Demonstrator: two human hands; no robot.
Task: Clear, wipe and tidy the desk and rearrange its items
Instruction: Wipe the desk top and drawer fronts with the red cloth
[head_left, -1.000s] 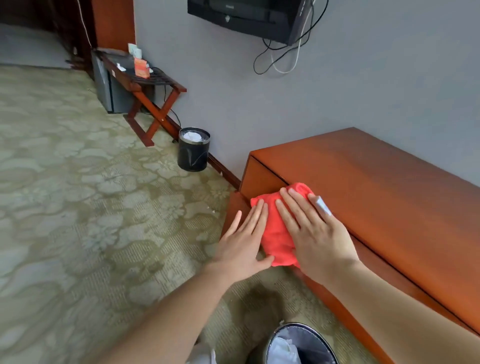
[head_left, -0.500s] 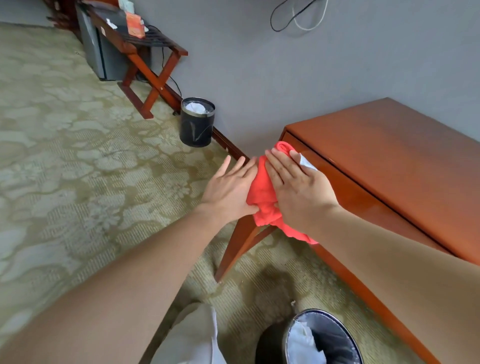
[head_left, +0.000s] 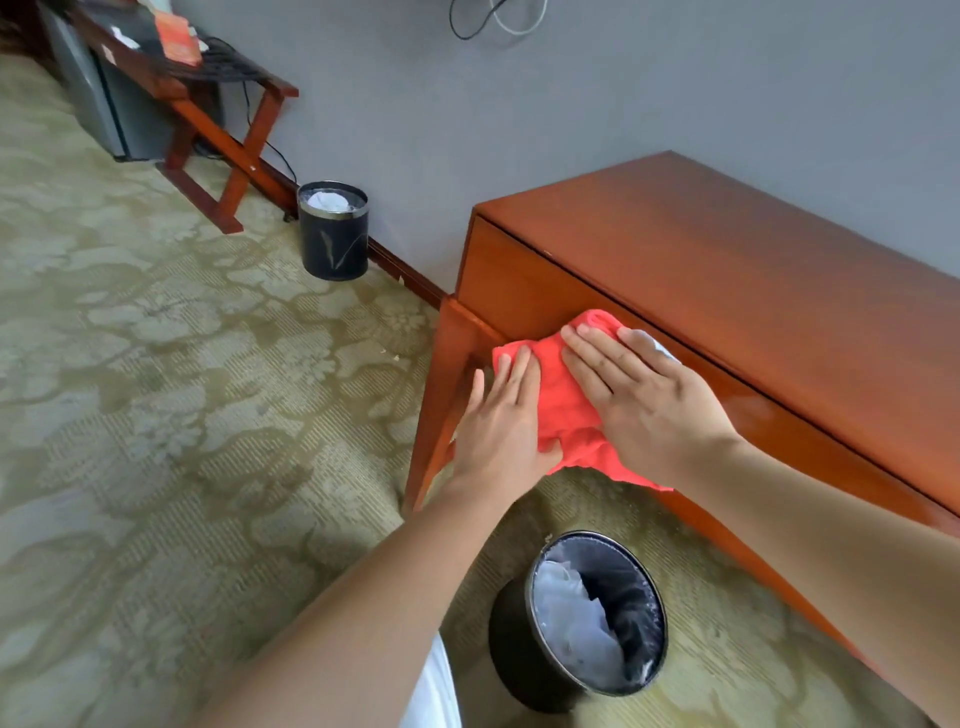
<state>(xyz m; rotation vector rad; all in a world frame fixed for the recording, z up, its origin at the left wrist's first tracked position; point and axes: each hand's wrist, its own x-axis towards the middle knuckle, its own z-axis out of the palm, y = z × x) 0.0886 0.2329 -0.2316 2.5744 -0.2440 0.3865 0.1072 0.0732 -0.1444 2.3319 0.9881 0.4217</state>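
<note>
A red cloth (head_left: 563, 400) lies against the front face of the orange-brown wooden desk (head_left: 727, 270), near its left corner. My left hand (head_left: 501, 421) presses flat on the cloth's left side with straight fingers. My right hand (head_left: 641, 405) presses flat on its right side, fingers spread. A small white piece (head_left: 649, 342) shows under my right fingertips. The cloth's lower edge hangs loose below the desk's front rail. The desk top is bare and glossy.
A black waste bin (head_left: 592, 618) with white rubbish stands on the carpet right below my hands. A second black bin (head_left: 332, 231) stands by the grey wall. A folding wooden rack (head_left: 208, 104) with small items is at the far left. Cables (head_left: 493, 21) hang on the wall.
Both hands and the red cloth have slid from the desk's left corner to its front face. The view has tilted down, showing more of the near bin.
</note>
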